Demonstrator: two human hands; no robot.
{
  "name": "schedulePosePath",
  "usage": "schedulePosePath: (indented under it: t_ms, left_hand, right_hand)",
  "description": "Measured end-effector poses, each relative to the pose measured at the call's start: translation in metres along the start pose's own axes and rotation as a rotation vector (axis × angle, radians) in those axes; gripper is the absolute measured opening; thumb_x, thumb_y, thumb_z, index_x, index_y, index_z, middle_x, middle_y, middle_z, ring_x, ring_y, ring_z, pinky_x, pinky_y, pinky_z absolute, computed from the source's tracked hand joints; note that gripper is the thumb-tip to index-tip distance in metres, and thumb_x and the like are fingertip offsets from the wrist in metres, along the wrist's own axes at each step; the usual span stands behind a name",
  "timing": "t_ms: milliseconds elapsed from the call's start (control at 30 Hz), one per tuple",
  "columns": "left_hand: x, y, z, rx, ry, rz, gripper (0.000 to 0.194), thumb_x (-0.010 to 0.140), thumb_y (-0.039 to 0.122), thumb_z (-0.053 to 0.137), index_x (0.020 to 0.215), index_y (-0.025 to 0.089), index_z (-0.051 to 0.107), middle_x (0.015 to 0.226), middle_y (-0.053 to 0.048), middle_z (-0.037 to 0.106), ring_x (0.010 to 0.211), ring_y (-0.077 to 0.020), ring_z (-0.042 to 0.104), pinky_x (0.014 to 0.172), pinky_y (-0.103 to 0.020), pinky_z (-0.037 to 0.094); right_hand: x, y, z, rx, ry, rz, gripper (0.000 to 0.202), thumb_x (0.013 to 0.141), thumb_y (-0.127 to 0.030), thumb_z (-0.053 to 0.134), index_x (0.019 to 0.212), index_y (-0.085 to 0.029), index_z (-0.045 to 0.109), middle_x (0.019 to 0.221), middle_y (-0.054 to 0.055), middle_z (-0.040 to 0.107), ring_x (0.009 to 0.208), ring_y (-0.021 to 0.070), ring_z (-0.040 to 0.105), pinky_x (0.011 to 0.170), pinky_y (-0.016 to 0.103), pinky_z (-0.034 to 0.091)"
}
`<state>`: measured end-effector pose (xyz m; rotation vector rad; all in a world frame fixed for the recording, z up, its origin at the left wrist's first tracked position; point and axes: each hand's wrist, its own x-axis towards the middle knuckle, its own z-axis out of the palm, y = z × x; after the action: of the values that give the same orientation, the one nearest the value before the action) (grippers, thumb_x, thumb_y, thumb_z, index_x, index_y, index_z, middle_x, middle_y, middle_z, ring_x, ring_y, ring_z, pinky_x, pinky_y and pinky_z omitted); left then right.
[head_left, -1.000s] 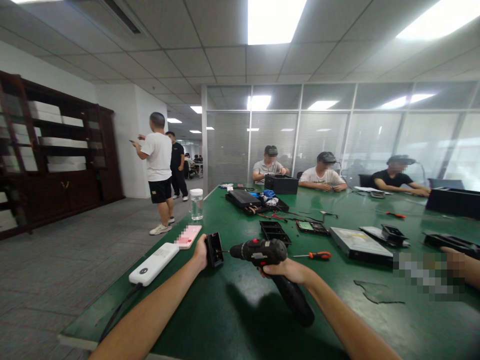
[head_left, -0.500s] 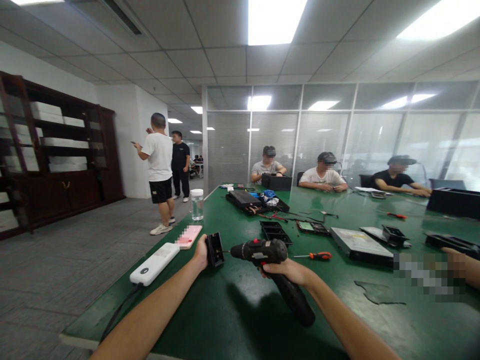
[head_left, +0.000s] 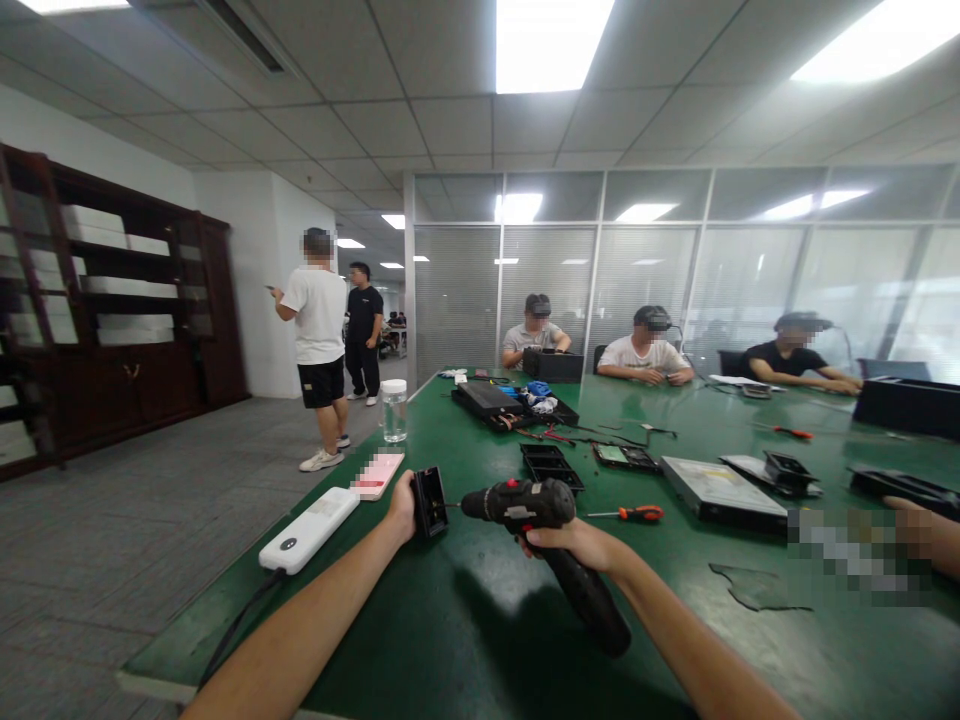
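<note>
My left hand [head_left: 403, 507] grips a small black open-faced box [head_left: 430, 502] by its left side, above the green table [head_left: 420, 640]. Wrapped round the handle of a black power drill [head_left: 529, 503] is my right hand [head_left: 574, 543]. The drill lies level and its thin bit points left, with the tip at the box's right edge. Whether the tip touches anything inside the box is too small to tell. Beyond the drill is a black compartmented tray [head_left: 551, 467], and to its right a screwdriver [head_left: 637, 514] with an orange and black handle.
At the left are a white device [head_left: 309, 530] with a cable, a pink phone [head_left: 379, 474] and a clear jar [head_left: 394, 410]. A metal drive [head_left: 721, 490] and a dark thin sheet [head_left: 759, 586] lie right. Several people sit beyond; another person's hand [head_left: 919, 530] shows at the right edge.
My hands, the box and the drill have hardly moved. In the background, the standing person in white has lowered a raised hand.
</note>
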<state>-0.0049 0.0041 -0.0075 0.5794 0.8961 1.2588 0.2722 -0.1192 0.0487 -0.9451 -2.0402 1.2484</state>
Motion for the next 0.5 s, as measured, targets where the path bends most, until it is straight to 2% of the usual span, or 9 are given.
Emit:
schedulePosePath:
  t_ms: [500]
  left_hand:
    - [-0.0001,0.0006,0.0010,-0.010,-0.013,0.002,0.031,0.072,0.044,0.042,0.066,0.017,0.055,0.057,-0.006,0.058,0.050,-0.0219,0.057,0.052,-0.036,0.046]
  right_hand:
    - [-0.0022,-0.0046,0.0008,-0.017,0.008,-0.017,0.032,0.076,-0.042,0.056,0.084,-0.012,0.063,0.081,0.005,0.059,0.079,0.0189,0.053,0.079,0.033,0.039]
